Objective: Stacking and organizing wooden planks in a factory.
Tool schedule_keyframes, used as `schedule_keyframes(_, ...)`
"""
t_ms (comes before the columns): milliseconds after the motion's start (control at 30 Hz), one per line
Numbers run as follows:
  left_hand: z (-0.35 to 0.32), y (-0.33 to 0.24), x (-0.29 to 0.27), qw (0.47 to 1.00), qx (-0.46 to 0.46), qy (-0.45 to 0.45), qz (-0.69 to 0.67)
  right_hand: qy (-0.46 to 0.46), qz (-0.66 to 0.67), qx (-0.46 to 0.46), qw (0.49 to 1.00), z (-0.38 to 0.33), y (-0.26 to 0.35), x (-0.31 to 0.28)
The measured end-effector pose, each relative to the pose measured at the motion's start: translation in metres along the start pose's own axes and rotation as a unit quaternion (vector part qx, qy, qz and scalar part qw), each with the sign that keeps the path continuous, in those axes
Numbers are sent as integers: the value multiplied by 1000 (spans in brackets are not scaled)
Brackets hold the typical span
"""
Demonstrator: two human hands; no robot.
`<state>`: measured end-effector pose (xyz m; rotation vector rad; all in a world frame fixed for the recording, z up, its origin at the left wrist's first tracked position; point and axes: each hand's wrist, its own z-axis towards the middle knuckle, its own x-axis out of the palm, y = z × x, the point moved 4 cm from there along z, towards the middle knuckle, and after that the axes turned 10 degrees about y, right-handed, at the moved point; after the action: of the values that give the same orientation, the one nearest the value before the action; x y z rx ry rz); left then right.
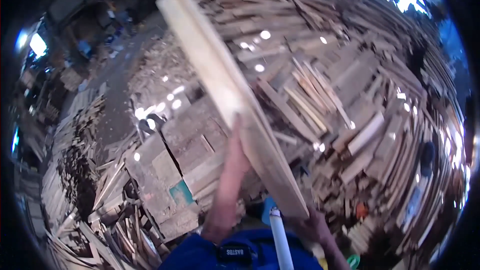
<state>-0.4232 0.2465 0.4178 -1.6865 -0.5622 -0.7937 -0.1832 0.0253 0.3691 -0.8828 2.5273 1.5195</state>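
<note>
Plank (pixel 227 90) motion-blurred; right hand (pixel 315 227) mostly hidden beneath its near end

Blue top (pixel 240 255), bare forearms, no gloves.

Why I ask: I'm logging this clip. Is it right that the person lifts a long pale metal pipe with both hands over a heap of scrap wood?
Not quite. The head view shows a long pale wooden board, not a metal pipe. The left hand and right hand both hold it over the heap of scrap wood.
</note>
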Motion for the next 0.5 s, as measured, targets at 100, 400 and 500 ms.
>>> schedule_keyframes(100,-22,-24,-18,998,11,-59,6,35,-89,-112,989,-2,3,-12)
schedule_keyframes(400,-65,-95,-10,936,197,-164,240,10,76,-57,995,-2,-122,-20)
schedule_keyframes(500,-71,-98,8,924,217,-179,261,-77,177,-4,981,-6,-165,-21)
